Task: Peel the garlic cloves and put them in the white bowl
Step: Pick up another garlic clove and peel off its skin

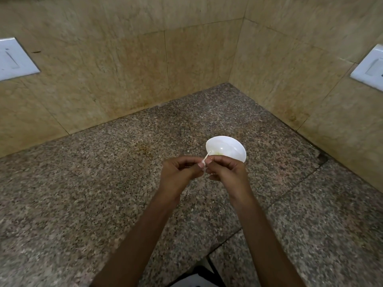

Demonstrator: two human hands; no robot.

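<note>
Garlic clove (204,165) between left hand (178,172) and right hand (227,171), near white bowl (234,147)

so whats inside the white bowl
Inside the white bowl, a small pale yellow-green patch lies near the bottom, too blurred to identify. The bowl's near edge is covered by the right hand, which with the left hand pinches a garlic clove.

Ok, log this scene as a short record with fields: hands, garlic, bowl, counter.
left hand: pinches the garlic clove
right hand: pinches the same clove
garlic clove: between both hands' fingertips, strip of skin sticking up
bowl: white, on the counter just beyond the hands; contents unclear
counter: speckled stone, in a tiled corner
</note>
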